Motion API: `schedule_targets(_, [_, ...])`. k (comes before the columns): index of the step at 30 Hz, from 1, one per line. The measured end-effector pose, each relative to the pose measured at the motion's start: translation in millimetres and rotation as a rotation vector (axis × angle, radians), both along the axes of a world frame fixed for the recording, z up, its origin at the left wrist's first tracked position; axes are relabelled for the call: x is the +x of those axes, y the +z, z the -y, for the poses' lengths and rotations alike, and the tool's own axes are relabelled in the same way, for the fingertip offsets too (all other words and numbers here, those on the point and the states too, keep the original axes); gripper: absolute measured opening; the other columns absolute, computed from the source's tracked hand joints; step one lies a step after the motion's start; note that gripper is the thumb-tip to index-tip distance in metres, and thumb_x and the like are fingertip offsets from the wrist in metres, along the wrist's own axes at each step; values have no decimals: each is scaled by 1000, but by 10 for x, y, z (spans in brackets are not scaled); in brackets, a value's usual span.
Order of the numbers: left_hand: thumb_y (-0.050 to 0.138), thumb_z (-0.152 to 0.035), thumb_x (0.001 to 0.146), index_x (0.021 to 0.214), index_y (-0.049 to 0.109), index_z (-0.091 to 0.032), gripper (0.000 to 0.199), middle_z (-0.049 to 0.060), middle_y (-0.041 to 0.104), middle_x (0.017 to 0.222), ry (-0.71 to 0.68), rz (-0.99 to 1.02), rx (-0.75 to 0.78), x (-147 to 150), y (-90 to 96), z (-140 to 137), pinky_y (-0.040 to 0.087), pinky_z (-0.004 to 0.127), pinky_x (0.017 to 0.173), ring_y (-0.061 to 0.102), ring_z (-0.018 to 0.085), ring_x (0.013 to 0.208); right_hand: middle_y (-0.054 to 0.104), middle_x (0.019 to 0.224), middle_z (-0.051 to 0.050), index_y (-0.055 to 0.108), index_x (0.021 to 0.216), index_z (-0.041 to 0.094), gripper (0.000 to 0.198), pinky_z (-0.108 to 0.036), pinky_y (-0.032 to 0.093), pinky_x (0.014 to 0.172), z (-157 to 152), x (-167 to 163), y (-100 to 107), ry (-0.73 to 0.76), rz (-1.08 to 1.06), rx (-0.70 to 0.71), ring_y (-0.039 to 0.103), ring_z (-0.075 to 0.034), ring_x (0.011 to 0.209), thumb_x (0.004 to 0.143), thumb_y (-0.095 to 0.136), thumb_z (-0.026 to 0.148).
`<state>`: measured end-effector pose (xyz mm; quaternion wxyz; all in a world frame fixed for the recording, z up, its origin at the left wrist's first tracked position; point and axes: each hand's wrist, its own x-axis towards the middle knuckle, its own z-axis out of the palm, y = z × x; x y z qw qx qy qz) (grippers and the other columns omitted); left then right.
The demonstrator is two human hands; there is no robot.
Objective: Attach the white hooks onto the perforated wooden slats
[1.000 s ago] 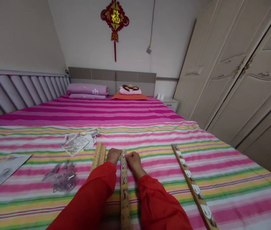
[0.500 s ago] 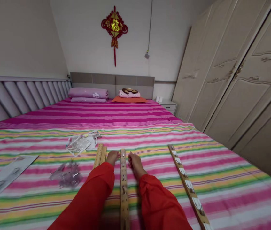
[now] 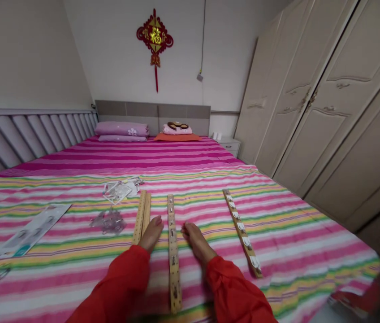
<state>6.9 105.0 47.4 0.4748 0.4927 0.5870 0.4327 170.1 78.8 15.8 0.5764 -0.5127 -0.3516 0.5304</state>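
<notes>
Lying flat at left of the frame, a hook packet and crumpled plastic sit aside, perhaps out of the arms' way. Next, two wooden strips lie paired. The left hand has a loose grip, nothing visible in it. At lower centre, a hooked strip lies lengthwise between the hands, likely for reach from both sides. The right hand curls; whether its grip holds anything, I cannot tell. Farther right lies a white-tagged strip.

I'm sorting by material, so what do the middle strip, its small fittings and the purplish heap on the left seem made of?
The middle strip: probably wood or bamboo, matte, given its tan color. Its small fittings: likely shiny metal, judging by the silvery glints. The purplish heap: perhaps thin, glossy plastic, since it looks see-through.
</notes>
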Motion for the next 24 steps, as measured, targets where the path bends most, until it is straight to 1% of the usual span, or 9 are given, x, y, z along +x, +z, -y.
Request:
schedule_targets(3, [61,-34,73,106,60,-15,38,14,63,120,-27,83,114,-165,19,526,49,31,88,61,22,108,63,71,-2,62,73,17,39,-26,48,65,485,48,-66,-32,-162,23,60,-16,69,63,71,54])
schedule_targets(5, [61,-38,73,104,61,-17,37,10,67,111,47,69,203,-349,20,818,50,30,87,62,21,103,64,70,-3,64,75,16,40,-25,47,59,810,51,-142,-57,-221,48,59,-14,60,63,73,53])
schedule_targets(7, [59,-39,71,94,63,-17,31,7,70,97,222,12,246,-584,3,994,51,30,80,64,20,91,63,63,-1,64,73,15,41,-22,42,47,1108,29,-230,-85,-250,33,54,-11,48,62,75,53])
schedule_targets(11, [57,-34,64,84,64,-16,28,5,69,85,484,-97,314,-1065,-117,1002,50,31,76,62,20,81,60,53,0,63,66,13,44,-18,32,35,1547,-72,-368,-66,-265,-21,48,-7,35,61,75,55])
schedule_targets(14, [53,-32,66,82,64,-16,25,4,67,80,663,-205,288,-1272,-275,924,48,30,71,61,19,78,63,54,-2,65,67,12,44,-18,35,35,1725,-162,-383,27,-278,-70,51,-8,35,63,75,55])
schedule_targets(16, [51,-30,68,82,65,-17,23,3,65,76,655,-362,262,-1312,-367,913,46,29,69,59,19,74,64,54,-2,68,74,12,39,-19,39,39,1787,-216,-351,98,-289,-92,54,-10,39,64,77,49])
schedule_targets(19, [49,-26,70,82,65,-19,22,3,64,79,559,-568,247,-1290,-420,945,44,29,66,57,18,72,68,65,-4,70,81,13,35,-20,45,43,1817,-287,-294,172,-352,-110,60,-12,46,61,82,40])
schedule_targets(21, [50,-24,69,81,65,-19,20,4,65,82,531,-617,243,-1269,-408,964,43,29,65,57,19,73,70,75,-5,71,82,13,34,-22,47,45,1808,-327,-284,187,-409,-101,61,-12,48,61,82,37])
schedule_targets(24, [52,-24,68,79,65,-21,17,4,65,82,527,-615,238,-1268,-378,963,42,28,63,57,19,73,70,76,-6,71,81,13,34,-21,47,45,1774,-371,-321,175,-462,-92,62,-12,48,60,83,36])
